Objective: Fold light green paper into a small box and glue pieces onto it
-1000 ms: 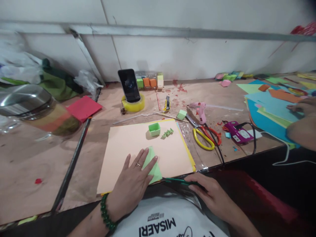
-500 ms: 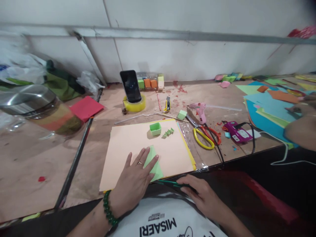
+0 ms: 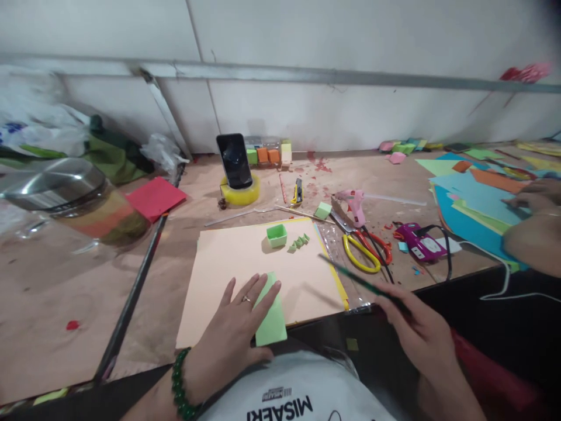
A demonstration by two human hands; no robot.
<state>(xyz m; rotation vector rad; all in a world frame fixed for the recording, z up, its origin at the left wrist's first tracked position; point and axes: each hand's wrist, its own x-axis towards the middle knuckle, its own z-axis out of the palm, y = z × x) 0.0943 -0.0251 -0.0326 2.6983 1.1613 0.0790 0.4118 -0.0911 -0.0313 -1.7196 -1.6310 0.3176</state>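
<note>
Left hand (image 3: 239,324) — on green paper (image 3: 272,318)

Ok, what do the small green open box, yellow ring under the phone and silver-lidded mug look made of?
Small green open box: likely matte paper, thin walls, sharp corners.
Yellow ring: glossy, translucent plastic, probably tape.
Silver-lidded mug: lid likely metal, mirror bright; body transparent, glass or plastic.

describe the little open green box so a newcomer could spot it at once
Look for the large peach sheet. Near its far edge sits a small green paper box. It is hollow with an open top, unlike the row of folded green points just to its right.
</note>
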